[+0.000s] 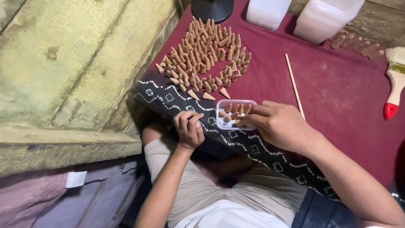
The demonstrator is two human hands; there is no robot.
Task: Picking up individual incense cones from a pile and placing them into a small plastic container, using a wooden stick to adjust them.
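Bench cloth (337,84): deep maroon, plain, edged with a black border (168,99) printed in white zigzags and small squares.
Cones (202,59): light terracotta tan, uniform, unpatterned.
Small tray (223,123): clear, colourless plastic.
Thin stick (294,84): pale wood tone.
Brush (394,84): cream bristles, brass-coloured ferrule, off-white handle tipped in red.
Two containers (322,17): translucent milky white.
Round base (212,9): black.
Trousers (198,185): khaki beige.
Wall slabs (76,63): mottled yellow-green, stained.
Floor covering (33,198): dull mauve-grey, with a white scrap (76,179).
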